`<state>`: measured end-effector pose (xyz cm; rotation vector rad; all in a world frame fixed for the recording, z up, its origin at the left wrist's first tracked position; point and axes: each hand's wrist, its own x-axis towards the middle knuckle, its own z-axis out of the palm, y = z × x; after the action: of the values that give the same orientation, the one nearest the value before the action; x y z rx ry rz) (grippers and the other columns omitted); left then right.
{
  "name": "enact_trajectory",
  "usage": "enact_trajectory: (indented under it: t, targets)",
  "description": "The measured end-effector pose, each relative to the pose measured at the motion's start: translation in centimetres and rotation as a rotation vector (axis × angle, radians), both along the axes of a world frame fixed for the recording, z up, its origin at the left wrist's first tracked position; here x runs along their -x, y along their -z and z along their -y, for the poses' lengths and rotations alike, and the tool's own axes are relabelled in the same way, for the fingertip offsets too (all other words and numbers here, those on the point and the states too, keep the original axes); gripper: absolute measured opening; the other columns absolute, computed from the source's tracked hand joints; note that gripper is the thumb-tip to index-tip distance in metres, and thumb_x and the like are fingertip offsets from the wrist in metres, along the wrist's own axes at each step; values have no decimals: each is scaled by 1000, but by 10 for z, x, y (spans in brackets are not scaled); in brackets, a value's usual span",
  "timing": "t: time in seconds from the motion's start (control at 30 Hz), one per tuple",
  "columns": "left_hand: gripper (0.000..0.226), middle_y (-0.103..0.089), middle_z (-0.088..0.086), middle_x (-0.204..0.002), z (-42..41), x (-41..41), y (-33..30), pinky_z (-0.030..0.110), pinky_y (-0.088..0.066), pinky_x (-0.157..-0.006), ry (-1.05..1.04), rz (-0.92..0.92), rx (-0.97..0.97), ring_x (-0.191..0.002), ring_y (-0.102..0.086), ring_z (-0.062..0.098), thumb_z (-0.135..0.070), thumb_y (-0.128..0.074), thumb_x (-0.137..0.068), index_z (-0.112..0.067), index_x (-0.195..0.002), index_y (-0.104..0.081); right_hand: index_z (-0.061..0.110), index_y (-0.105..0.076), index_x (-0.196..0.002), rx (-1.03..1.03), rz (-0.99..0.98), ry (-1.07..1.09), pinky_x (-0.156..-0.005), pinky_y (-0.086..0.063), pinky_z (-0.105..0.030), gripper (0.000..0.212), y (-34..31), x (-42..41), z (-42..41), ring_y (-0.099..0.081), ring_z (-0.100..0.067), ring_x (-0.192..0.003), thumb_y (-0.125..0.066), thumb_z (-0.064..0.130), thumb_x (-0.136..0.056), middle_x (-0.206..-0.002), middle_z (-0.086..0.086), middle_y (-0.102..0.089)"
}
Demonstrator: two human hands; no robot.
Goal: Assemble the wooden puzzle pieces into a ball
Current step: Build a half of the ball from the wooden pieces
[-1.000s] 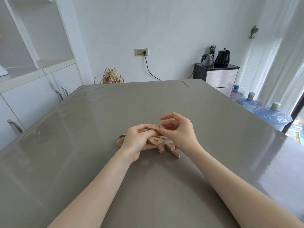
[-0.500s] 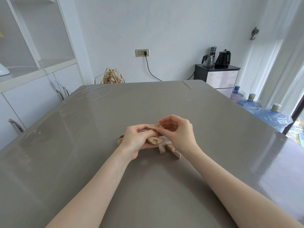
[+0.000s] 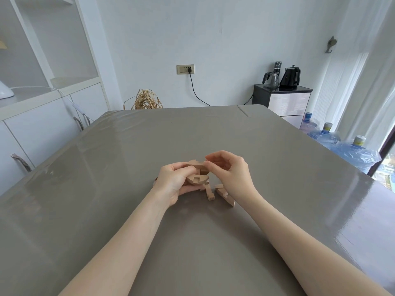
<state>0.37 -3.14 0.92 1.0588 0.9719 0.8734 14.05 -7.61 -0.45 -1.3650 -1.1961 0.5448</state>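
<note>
Both hands meet just above the grey table [image 3: 213, 242], slightly in front of its middle. My left hand [image 3: 173, 180] cups a partly joined cluster of wooden puzzle pieces [image 3: 197, 178] with a rounded, notched underside. The fingertips of my right hand [image 3: 232, 174] pinch a flat wooden piece [image 3: 196, 165] lying across the top of that cluster. Two loose pieces lie on the table under my right wrist: a narrow bar [image 3: 210, 194] and a notched curved piece [image 3: 225, 195]. Another piece is mostly hidden behind my left hand.
White cabinets [image 3: 42, 116] stand along the left side. Beyond the table's far edge are a straw bundle [image 3: 146, 102] and a dark cabinet [image 3: 282, 101] with kettles. Several blue water bottles [image 3: 342, 144] stand at the right by the window.
The cluster has been turned slightly in my left hand, and my right fingers have shifted along the top piece. The loose pieces on the table have not moved.
</note>
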Motion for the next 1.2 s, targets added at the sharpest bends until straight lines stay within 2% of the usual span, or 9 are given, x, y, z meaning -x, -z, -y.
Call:
enact_trajectory:
  t: [0.2,0.3,0.43,0.57,0.7,0.83,1.0,1.1,1.2]
  targets:
    - [16,-69,19,-89,-9,7,-1,33,-61,-59,-133,19,-10,-81,-68,31,7,-61,-80,4,-95,-66,18,-71,-95,48,79,27,-66,-42,-4,16,4,-7,-2,-61,3,-77,-59,10,-87,-89,8,-71]
    - [15,-69,20,-93,-12,10,-2,32,-60,-58,-183,30,-13,-86,-67,32,7,-61,-80,4,-94,-66,19,-68,-101,107,126,-41,-77,-47,-14,31,2,-7,1,-61,-9,-91,-52,2,-82,-98,6,-70]
    - [11,-68,21,-94,-15,11,-2,29,-58,-53,-218,42,-9,-89,-67,35,7,-61,-79,2,-88,-66,25,-57,-123,237,301,-201,-84,-38,-14,49,-3,-11,3,-52,-9,-110,-60,6,-78,-114,8,-63]
    - [9,-69,18,-89,-15,11,-1,29,-59,-54,-218,30,-12,-88,-67,33,7,-61,-80,1,-85,-66,39,-39,-135,378,472,-320,-100,-32,-30,72,-6,-11,8,-36,-14,-122,-66,12,-73,-124,6,-50]
    - [10,-69,17,-87,-15,10,1,32,-61,-60,-203,-8,-37,-86,-67,30,6,-60,-80,0,-85,-66,41,-29,-139,415,608,-366,-101,-27,-29,83,-10,-9,12,-30,-13,-111,-66,10,-72,-124,4,-46]
    - [10,-70,16,-86,-15,9,2,33,-61,-64,-193,-15,-40,-85,-68,29,5,-60,-81,1,-88,-67,49,-29,-134,413,557,-357,-97,-41,-36,86,-6,-9,9,-39,-22,-111,-65,10,-67,-113,8,-52]
    - [11,-69,15,-81,-12,8,2,34,-61,-63,-179,-2,-37,-78,-67,27,6,-59,-82,3,-91,-66,41,-32,-136,321,480,-311,-69,-45,-21,84,-5,-12,8,-49,-4,-66,-66,4,-68,-111,2,-53]
    - [14,-70,16,-86,-10,6,1,34,-61,-63,-148,18,-15,-76,-67,26,6,-59,-82,5,-95,-66,38,-31,-138,256,454,-277,-80,-46,-21,84,-3,-12,7,-55,-10,-98,-65,3,-69,-110,0,-54]
    - [17,-70,18,-91,-6,4,0,33,-61,-62,-97,59,21,-78,-68,27,6,-60,-83,5,-98,-67,40,-28,-140,235,431,-280,-80,-44,-21,89,-1,-11,5,-54,-11,-110,-66,3,-68,-112,0,-54]
